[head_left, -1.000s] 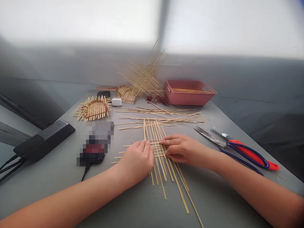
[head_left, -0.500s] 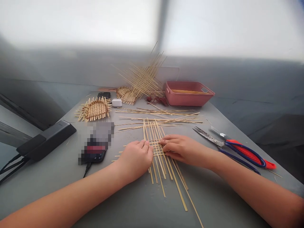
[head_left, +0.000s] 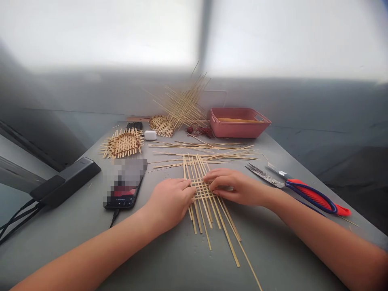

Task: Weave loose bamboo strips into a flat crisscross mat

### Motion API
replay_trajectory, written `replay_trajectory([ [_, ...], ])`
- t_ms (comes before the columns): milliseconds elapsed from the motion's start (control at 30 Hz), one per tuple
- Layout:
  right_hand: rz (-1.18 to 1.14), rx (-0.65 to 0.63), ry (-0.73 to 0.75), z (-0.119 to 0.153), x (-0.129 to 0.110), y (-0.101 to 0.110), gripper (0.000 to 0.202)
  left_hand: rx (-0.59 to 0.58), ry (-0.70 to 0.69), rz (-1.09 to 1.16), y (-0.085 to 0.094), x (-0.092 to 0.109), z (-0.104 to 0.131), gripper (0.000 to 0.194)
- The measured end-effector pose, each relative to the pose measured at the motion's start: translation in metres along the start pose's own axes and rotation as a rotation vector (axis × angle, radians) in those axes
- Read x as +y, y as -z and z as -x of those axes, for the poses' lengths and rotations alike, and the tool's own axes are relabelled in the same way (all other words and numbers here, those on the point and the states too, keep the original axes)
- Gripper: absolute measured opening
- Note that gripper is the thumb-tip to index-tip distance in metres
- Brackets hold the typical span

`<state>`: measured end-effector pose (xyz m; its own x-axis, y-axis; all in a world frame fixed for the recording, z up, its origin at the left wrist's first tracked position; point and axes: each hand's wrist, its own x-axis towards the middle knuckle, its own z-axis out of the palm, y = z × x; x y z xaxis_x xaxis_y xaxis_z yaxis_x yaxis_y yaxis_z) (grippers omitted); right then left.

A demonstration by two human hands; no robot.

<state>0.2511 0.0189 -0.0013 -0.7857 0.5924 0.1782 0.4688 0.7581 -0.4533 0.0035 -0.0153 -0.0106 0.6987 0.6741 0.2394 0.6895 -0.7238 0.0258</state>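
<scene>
A half-woven mat of bamboo strips (head_left: 202,189) lies flat on the grey table, its long strip ends fanning away from me and towards me. At the mat's left edge, my left hand (head_left: 169,202) is closed on the strips, fingers bent and tips pressed together. Along the right edge, my right hand (head_left: 232,186) has its fingers curled onto the strips, with thumb and fingertips closed at the weave. The crossing strips' ends are hidden under both hands. Several loose bamboo strips (head_left: 206,151) lie across the table just beyond the mat.
Scissors (head_left: 281,184) and a red-handled cutter (head_left: 315,194) lie on the right. A phone (head_left: 127,194) with a cable and a black power strip (head_left: 66,180) are on the left. Woven pieces (head_left: 124,143), a white case (head_left: 150,135) and a pink basket (head_left: 239,128) stand behind.
My left hand has shifted slightly left, covering the cross-strip ends that stuck out before. My right hand's fingers have moved a little on the right edge. The view has tilted slightly.
</scene>
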Motion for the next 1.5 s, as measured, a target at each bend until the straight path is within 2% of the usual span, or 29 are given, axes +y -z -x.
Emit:
replay_trajectory([
  [67,0.010,0.082,-0.060,0.000,0.001,0.001,0.014,0.058,0.096,-0.005,0.007,-0.005,0.000,0.023],
  [133,0.038,0.165,-0.194,-0.001,0.002,0.001,0.018,0.082,0.242,-0.004,0.012,-0.011,0.001,0.031],
  [233,0.031,0.165,-0.412,-0.003,0.001,-0.002,0.027,-0.005,0.404,0.147,0.017,-0.021,0.002,0.039],
  [333,-0.071,0.118,-0.515,-0.004,-0.001,-0.004,0.032,-0.099,0.471,0.399,0.020,-0.028,0.001,0.037],
  [467,-0.229,0.111,-0.557,-0.004,-0.003,0.001,0.037,-0.174,0.522,0.682,0.017,-0.033,-0.001,0.029],
  [600,-0.446,0.099,-0.536,0.001,-0.001,0.012,0.048,-0.251,0.570,1.111,0.010,-0.035,-0.003,0.038],
  [733,-0.588,0.070,-0.509,0.004,-0.001,0.020,0.056,-0.252,0.682,1.335,0.012,-0.034,-0.006,0.043],
  [800,-0.586,0.056,-0.495,0.004,-0.003,0.020,0.055,-0.293,0.662,1.508,0.014,-0.033,-0.006,0.047],
  [933,-0.475,-0.004,-0.529,0.001,-0.013,0.013,0.046,-0.325,0.548,1.886,0.013,-0.029,-0.005,0.052],
  [1033,-0.368,-0.089,-0.550,-0.001,-0.023,0.010,0.038,-0.367,0.625,1.905,0.006,-0.024,-0.004,0.044],
  [1100,-0.268,-0.161,-0.511,-0.001,-0.027,0.012,0.030,-0.450,0.669,1.866,0.002,-0.021,-0.004,0.045],
  [1167,-0.153,-0.174,-0.453,-0.002,-0.028,0.019,0.023,-0.502,0.698,1.854,0.000,-0.019,-0.004,0.048],
  [1267,-0.025,-0.048,-0.444,-0.009,-0.017,0.038,0.025,-0.473,0.753,1.890,0.000,-0.017,-0.005,0.051],
  [1333,0.045,0.054,-0.499,-0.018,-0.003,0.053,0.028,-0.427,0.788,1.929,0.000,-0.015,-0.005,0.052],
  [1400,0.218,0.156,-0.608,-0.031,0.015,0.067,0.024,-0.365,0.802,1.973,-0.001,-0.014,-0.006,0.052],
  [1500,0.431,0.181,-0.672,-0.053,0.042,0.075,0.023,-0.283,0.794,2.026,-0.003,-0.012,-0.005,0.048],
])
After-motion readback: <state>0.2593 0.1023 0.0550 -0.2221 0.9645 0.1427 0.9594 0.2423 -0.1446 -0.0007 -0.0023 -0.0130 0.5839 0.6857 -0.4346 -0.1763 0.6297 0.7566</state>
